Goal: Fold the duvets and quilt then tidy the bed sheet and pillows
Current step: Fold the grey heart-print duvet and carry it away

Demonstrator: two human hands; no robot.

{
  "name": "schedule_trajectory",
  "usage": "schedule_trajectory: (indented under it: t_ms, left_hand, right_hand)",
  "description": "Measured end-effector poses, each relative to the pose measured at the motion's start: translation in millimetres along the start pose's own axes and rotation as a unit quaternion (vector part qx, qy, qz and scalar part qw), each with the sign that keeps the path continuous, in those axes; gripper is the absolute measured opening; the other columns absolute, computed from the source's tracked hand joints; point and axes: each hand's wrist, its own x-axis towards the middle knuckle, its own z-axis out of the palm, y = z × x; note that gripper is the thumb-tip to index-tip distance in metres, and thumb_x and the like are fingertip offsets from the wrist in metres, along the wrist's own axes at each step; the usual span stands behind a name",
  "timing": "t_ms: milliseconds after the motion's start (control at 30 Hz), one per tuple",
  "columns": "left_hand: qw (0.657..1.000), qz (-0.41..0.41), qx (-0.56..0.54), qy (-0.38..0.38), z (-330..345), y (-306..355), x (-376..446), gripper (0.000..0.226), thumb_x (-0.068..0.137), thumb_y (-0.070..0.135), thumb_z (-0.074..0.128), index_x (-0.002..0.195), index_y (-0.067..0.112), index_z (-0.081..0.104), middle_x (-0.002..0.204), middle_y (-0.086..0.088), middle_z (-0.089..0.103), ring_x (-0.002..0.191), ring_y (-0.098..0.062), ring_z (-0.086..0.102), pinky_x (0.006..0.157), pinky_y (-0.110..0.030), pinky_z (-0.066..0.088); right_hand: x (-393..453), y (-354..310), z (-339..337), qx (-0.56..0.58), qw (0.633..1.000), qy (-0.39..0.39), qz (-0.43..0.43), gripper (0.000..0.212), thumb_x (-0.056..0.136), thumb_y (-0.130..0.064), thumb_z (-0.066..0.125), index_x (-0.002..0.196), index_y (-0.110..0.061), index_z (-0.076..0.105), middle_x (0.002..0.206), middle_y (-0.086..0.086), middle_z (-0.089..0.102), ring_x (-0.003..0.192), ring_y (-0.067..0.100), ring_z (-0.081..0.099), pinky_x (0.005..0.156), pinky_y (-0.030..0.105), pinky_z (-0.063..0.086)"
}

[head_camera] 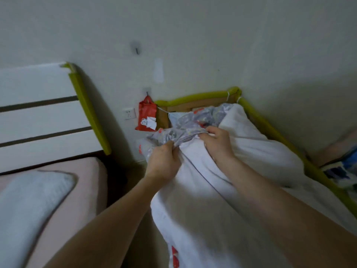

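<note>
A white duvet (208, 200) with a grey patterned side (185, 124) lies bunched on the small bed with green padded rails (270, 128). My left hand (164, 161) grips the duvet's edge at the bed's near left. My right hand (216, 140) grips the same edge a little farther right and back. A pale blue pillow (174, 118) shows at the small bed's head, mostly hidden. On the larger bed at left lies a light blue pillow (29, 200) on a pink sheet (85, 182).
A white slatted headboard (42, 117) with a green edge guard stands at left. A red bag (145, 117) hangs on the wall beside a socket (129, 113). A narrow floor gap separates the two beds. Coloured fabric (343, 167) lies at the right edge.
</note>
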Motion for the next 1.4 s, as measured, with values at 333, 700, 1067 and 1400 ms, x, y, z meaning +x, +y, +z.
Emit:
schedule_trajectory:
  t_ms: [333,700,1067,1400]
  left_hand:
    - [0.944,-0.057,-0.017,0.326,-282,-14,-194,0.027,0.098,0.015,0.044,0.071,0.01,0.045,0.076,-0.017,0.062,0.068,-0.03,0.049,0.056,-0.029,0.021]
    - [0.736,-0.145,0.16,0.641,-568,-19,-554,0.024,0.094,0.015,0.046,0.071,0.007,0.047,0.075,-0.025,0.061,0.07,-0.038,0.056,0.057,-0.034,0.017]
    - [0.556,-0.642,0.231,0.475,-609,-36,-875,0.039,0.092,0.022,0.051,0.126,0.003,0.052,0.128,-0.025,0.053,0.117,-0.042,0.051,0.097,-0.043,0.044]
    - [0.618,-0.703,0.233,0.264,-534,-88,-854,0.04,0.099,0.027,0.046,0.134,0.007,0.052,0.137,-0.012,0.053,0.125,-0.027,0.048,0.102,-0.029,0.034]
  right_hand:
    - [-219,-263,125,0.133,0.969,-0.144,-0.148,0.027,0.079,-0.005,0.065,0.056,-0.014,0.052,0.058,0.003,0.044,0.06,0.01,0.042,0.057,0.026,0.032]
    - [-603,-518,240,0.287,0.825,-0.422,-0.241,0.025,0.077,-0.005,0.064,0.054,-0.012,0.054,0.058,0.006,0.046,0.06,0.014,0.044,0.056,0.025,0.033]
    - [-909,-510,305,0.059,0.573,-0.687,-0.443,0.016,0.088,-0.013,0.057,0.096,-0.003,0.068,0.096,0.013,0.069,0.086,0.022,0.061,0.07,0.026,0.042]
    - [-857,-357,368,-0.14,0.428,-0.766,-0.46,0.022,0.087,-0.014,0.057,0.103,-0.005,0.07,0.106,0.013,0.069,0.098,0.025,0.063,0.08,0.029,0.048]
